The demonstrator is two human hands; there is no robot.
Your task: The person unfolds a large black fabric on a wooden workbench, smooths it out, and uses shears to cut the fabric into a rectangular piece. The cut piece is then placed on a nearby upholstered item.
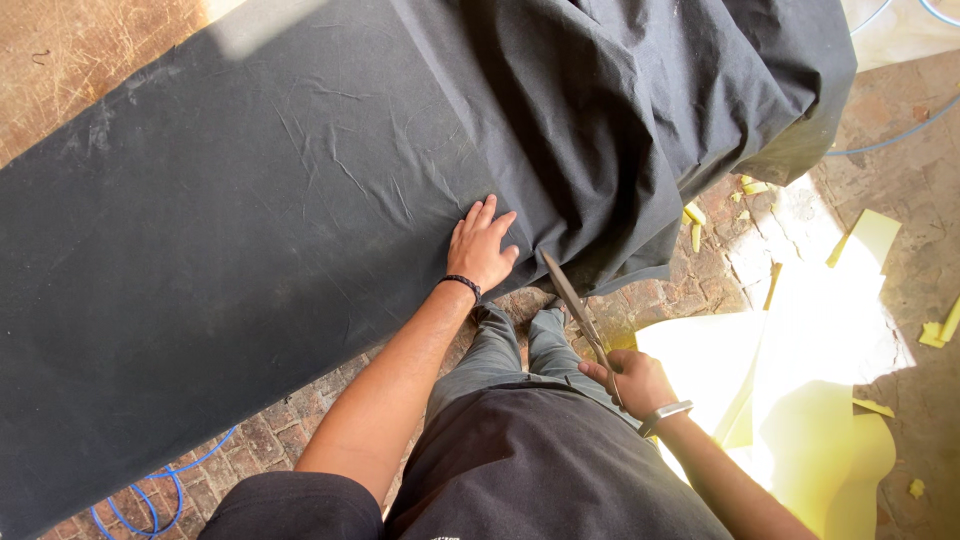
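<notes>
Head | left hand (481, 248) flat on black cloth (250, 220) edge | right hand (637, 382) grips scissors (575, 305), brick floor (700, 275) beside

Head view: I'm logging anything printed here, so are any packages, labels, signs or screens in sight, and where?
No packages, labels or signs show.
Wrist device: on the right wrist at lower right, a dark face on a pale silvery band; whether it is a screen cannot be told.
A speck of white marking on the dark shirt at the bottom edge is too small to describe.
</notes>
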